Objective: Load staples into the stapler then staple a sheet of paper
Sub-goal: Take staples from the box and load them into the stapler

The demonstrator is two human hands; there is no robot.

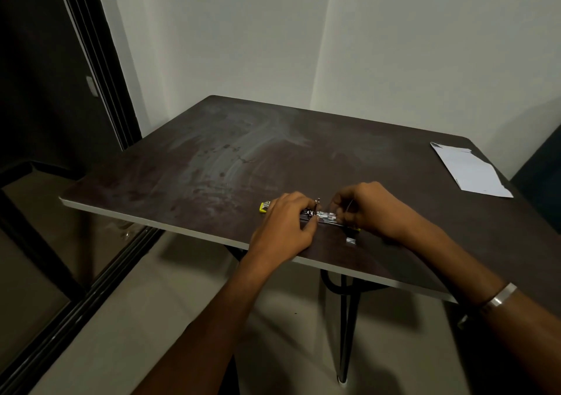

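A yellow stapler [321, 216] lies opened flat near the front edge of the dark table [212, 158], its metal staple channel showing between my hands. My left hand [288, 221] rests on the stapler's left part, fingers pressed on it, with a yellow end sticking out at its left. My right hand [361, 205] is curled over the stapler's right end, pinching a thin strip of staples [349, 206]. A small loose piece of staples [351, 240] lies on the table just in front. The white sheet of paper [469, 170] lies at the far right.
The table's front edge runs just under my wrists. A dark doorway and sliding track lie to the left, white walls behind. Black metal table legs [346, 318] stand below. A silver bracelet [498, 296] sits on my right wrist.
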